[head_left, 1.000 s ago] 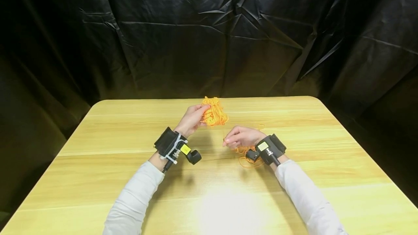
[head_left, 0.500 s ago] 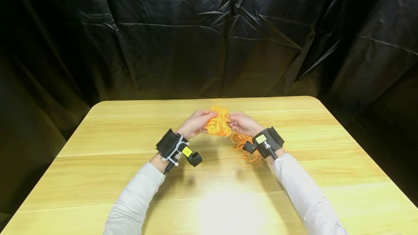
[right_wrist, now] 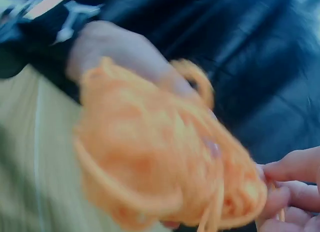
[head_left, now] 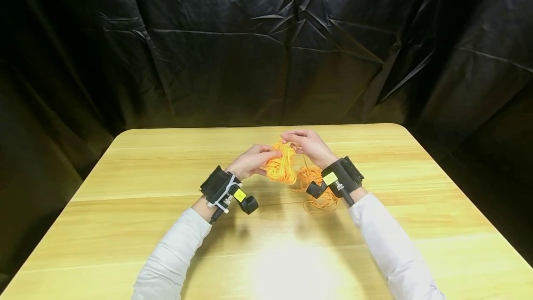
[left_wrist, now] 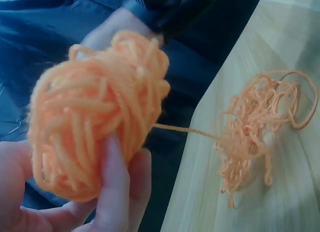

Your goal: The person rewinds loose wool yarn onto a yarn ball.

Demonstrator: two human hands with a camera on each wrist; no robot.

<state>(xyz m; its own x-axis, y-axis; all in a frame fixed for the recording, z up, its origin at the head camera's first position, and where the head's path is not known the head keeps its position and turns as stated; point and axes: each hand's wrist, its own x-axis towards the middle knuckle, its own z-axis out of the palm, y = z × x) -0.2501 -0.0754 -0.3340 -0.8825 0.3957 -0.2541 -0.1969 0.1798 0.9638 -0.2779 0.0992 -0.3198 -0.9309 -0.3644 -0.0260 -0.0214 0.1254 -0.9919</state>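
Note:
A wound bundle of orange yarn [head_left: 281, 166] is held up over the table by my left hand [head_left: 251, 161], thumb on the near face and fingers behind. My right hand [head_left: 309, 145] is at the bundle's far right end, its thumb and fingers pinching a strand of the yarn. In the right wrist view those fingers [right_wrist: 295, 167] show at the edge beside the blurred bundle. A single strand [left_wrist: 182, 128] runs from the bundle to a loose tangle of the same yarn [left_wrist: 245, 132] on the table, below my right wrist.
The light wooden table [head_left: 166, 226] has rounded far corners. A creased black curtain [head_left: 233, 73] hangs behind its far edge. Black camera straps [head_left: 342, 176] sit on both wrists, the right one partly over the loose tangle in the head view.
My right hand has risen from beside the tangle to the bundle's right side, then to its far end. My left hand has brought the bundle slightly nearer and to the right.

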